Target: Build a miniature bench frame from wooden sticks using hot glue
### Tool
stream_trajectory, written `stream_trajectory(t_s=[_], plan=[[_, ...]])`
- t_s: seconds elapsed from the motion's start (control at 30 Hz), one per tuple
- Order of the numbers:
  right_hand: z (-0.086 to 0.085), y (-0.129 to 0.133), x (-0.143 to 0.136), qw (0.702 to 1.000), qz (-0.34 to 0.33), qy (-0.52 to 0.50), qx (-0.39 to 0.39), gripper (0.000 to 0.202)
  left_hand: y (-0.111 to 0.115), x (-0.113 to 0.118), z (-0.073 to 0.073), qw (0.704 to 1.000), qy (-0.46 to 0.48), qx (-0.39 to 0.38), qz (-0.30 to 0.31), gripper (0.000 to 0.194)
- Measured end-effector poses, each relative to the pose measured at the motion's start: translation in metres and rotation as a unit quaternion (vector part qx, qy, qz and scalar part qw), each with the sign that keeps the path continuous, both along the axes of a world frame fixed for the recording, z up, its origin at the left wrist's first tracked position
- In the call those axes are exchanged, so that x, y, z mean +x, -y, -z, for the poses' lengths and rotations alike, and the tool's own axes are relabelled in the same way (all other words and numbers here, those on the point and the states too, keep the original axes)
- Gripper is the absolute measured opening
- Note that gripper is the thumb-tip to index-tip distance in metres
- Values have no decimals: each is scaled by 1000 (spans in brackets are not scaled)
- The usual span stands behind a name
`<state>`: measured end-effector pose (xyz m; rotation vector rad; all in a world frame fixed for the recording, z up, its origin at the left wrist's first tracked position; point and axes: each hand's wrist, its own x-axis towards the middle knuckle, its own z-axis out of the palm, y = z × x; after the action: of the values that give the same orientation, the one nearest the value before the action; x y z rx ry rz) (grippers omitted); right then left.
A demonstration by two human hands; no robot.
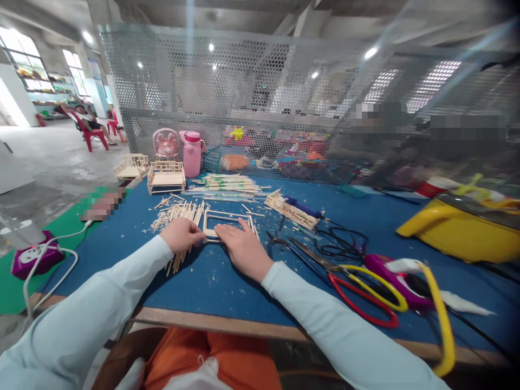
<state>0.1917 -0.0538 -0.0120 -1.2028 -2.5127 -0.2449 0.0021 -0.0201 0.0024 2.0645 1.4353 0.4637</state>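
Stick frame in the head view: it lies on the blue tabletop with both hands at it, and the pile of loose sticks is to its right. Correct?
Not quite: the head view shows the pile of loose sticks to the left of the stick frame. The frame does lie on the blue tabletop, with the left hand and right hand at it.

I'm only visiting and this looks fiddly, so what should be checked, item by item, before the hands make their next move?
1. Left hand at the frame's near left corner: ok.
2. Right hand lying on the stick frame: ok.
3. Frame's joints firm: cannot tell.
4. Scissors away from the fingers: ok, lying off to the right.
5. Tabletop free of scraps: not ok, bits are scattered about.
6. Blue tool cool: cannot tell.
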Motion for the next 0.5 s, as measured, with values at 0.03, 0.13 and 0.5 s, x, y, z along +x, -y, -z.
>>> stream_trajectory(t_s=[0.03, 0.13, 0.5], plan=[[0, -1, 0, 1000, -4, -3, -3, 39, 0, 0, 1, 1000, 0, 1, 0, 31], [-1, -2, -1, 1000, -10, -9, -8, 40, 0, 0, 1, 1000, -2, 6, 0, 32], [-23, -3, 31, 958, 66, -244, 136, 39, 12, 7, -8, 951, -20, 304, -56, 17]])
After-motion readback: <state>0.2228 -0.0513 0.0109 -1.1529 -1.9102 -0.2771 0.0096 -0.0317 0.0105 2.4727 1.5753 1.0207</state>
